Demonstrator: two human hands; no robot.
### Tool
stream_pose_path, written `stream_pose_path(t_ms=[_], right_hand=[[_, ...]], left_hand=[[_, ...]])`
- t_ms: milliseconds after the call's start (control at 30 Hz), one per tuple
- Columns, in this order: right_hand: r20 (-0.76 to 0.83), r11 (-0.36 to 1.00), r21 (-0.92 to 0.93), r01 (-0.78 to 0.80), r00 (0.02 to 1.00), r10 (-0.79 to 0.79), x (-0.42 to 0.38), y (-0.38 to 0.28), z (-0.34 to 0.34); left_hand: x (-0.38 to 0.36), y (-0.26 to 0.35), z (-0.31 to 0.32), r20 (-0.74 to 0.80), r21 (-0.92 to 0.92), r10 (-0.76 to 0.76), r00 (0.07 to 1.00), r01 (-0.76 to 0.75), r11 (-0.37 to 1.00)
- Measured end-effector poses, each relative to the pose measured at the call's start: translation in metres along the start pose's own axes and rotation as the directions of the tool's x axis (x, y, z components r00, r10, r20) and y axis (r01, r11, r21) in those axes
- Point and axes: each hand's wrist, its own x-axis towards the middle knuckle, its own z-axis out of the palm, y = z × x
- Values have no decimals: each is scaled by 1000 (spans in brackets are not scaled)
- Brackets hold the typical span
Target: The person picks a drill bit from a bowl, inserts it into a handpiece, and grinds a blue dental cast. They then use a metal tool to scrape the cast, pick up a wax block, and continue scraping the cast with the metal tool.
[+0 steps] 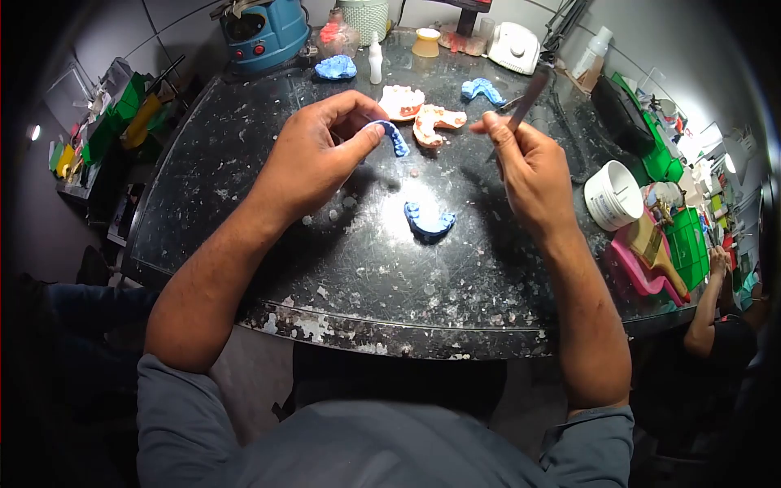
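Note:
My left hand (321, 146) pinches a curved blue dental impression (396, 140) between thumb and fingers, above the table. In my right hand (529, 167), fingers are closed around a long flat knife-like tool (531, 98), which tilts up and to the right. Below and between the hands, a second blue U-shaped dental impression (429, 224) lies on the table. Just beyond the left hand are two pale dental casts, one a toothed block (401, 102) and the other a U-shaped arch (435, 126). Another blue impression (483, 90) rests beyond the right hand.
The black table (350, 285) has a chipped front edge. At the back stand a blue machine (264, 37), a blue lump (336, 67), a white bottle (375, 61) and a white device (514, 49). On the right are a white tub (612, 195) and a brush (655, 248); another person's arm (706, 305) shows beyond.

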Motion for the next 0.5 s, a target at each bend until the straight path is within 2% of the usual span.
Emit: stream_pose_path(t_ms=[100, 167, 233, 500], right_hand=[[-34, 992, 97, 85, 996, -82, 1, 2, 3], [5, 994, 103, 33, 999, -34, 2, 7, 4], [73, 994, -107, -30, 997, 38, 1, 9, 5], [60, 996, -82, -44, 997, 49, 2, 8, 2]], left_hand=[[-1, 1, 1, -5, -69, 39, 999, -39, 997], [-1, 2, 2, -10, -47, 73, 997, -73, 996], [-2, 2, 4, -9, 8, 91, 996, -91, 996], [-2, 5, 3, 1, -42, 77, 997, -77, 996]])
